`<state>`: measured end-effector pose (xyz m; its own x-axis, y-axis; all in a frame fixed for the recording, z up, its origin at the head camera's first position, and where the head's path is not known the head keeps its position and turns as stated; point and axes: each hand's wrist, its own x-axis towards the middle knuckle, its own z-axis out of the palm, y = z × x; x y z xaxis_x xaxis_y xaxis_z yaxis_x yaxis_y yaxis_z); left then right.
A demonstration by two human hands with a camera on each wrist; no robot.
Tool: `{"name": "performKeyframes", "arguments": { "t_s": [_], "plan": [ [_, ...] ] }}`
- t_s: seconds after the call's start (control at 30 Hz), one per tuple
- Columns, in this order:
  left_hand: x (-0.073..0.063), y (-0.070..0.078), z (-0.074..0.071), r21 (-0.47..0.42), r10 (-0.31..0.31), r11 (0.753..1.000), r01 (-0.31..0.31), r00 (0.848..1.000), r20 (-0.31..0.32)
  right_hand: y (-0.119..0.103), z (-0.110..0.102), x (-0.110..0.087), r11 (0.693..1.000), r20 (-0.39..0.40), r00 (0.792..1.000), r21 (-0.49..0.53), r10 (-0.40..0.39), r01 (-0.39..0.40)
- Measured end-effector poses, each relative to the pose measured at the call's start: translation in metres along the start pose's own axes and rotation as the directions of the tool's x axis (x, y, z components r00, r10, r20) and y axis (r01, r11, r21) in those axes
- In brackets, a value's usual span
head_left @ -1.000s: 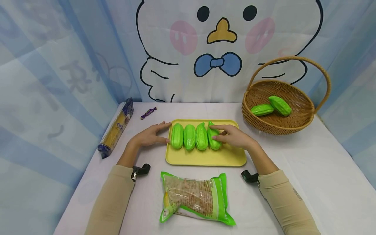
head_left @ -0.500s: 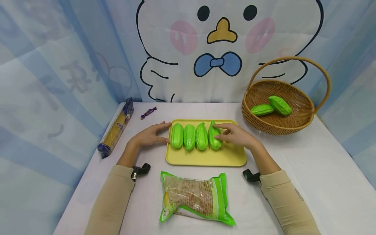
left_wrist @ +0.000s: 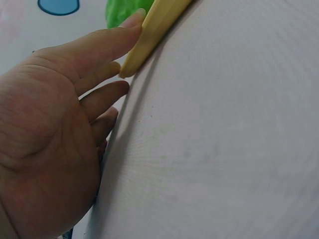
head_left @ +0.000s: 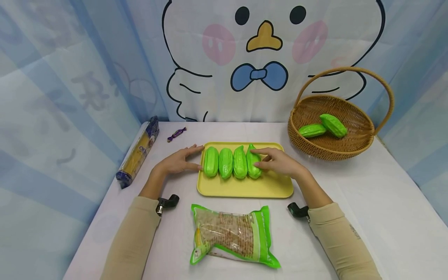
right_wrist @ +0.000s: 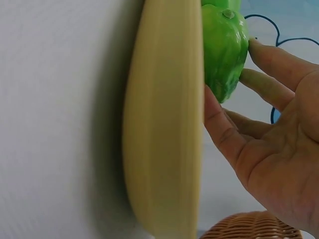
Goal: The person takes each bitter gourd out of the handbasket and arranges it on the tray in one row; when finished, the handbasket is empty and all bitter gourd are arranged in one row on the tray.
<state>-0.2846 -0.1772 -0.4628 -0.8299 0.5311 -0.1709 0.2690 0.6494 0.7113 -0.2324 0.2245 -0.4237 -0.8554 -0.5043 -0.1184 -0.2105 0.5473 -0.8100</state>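
Note:
Several bright green toy bitter melons lie side by side on a yellow tray [head_left: 245,189] in the head view. My right hand [head_left: 279,161] holds the rightmost bitter melon [head_left: 252,165] lightly between thumb and fingers; in the right wrist view the fingertips touch this bitter melon [right_wrist: 224,50] from above and the side. My left hand [head_left: 176,160] rests at the tray's left end, fingers extended and spread. In the left wrist view, the thumb touches the edge of the tray [left_wrist: 149,37]. The three other melons on the tray, such as the leftmost bitter melon [head_left: 211,162], stand untouched.
A wicker basket [head_left: 330,149] with two more green melons stands at the back right. A green-and-clear food bag [head_left: 232,237] lies in front of the tray. On the left are a long pasta packet [head_left: 138,153] and a small wrapped candy [head_left: 177,134].
The rightmost bitter melon shifted slightly right with my right hand, then back left, and now sits close against its neighbour. My left hand has not moved.

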Motion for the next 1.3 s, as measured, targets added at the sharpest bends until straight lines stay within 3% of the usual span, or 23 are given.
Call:
{"name": "performKeyframes", "arguments": {
  "t_s": [0.23, 0.5, 0.63, 0.8, 1.0, 1.13, 1.3],
  "plan": [
    [0.001, -0.001, 0.000, -0.001, 0.003, 1.000, -0.003, 1.000, -0.001, -0.001, -0.003, -0.002, 0.996, -0.065, 0.997, -0.086, -0.046, 0.041],
    [0.000, 0.000, 0.000, 0.002, 0.006, 1.000, -0.006, 1.000, 0.000, -0.014, -0.014, -0.011, 0.993, -0.185, 0.977, -0.083, -0.103, 0.089],
    [0.000, -0.001, 0.000, 0.000, 0.007, 1.000, -0.007, 1.000, 0.002, -0.026, -0.024, -0.019, 0.979, -0.252, 0.948, -0.107, -0.194, 0.172],
    [0.000, -0.001, 0.000, 0.005, 0.006, 1.000, -0.006, 1.000, -0.001, -0.037, -0.040, -0.030, 0.958, -0.384, 0.878, -0.129, -0.286, 0.255],
    [0.000, 0.000, 0.000, 0.016, -0.003, 1.000, 0.003, 1.000, -0.002, -0.039, -0.063, -0.038, 0.953, -0.510, 0.806, -0.182, -0.301, 0.241],
    [0.000, -0.001, -0.001, 0.012, 0.000, 1.000, 0.000, 1.000, 0.003, -0.035, -0.079, -0.042, 0.958, -0.543, 0.792, -0.219, -0.279, 0.187],
    [0.001, -0.002, -0.001, 0.014, 0.011, 1.000, -0.011, 1.000, 0.004, -0.028, -0.096, -0.047, 0.968, -0.554, 0.801, -0.220, -0.226, 0.120]
  ]
}}
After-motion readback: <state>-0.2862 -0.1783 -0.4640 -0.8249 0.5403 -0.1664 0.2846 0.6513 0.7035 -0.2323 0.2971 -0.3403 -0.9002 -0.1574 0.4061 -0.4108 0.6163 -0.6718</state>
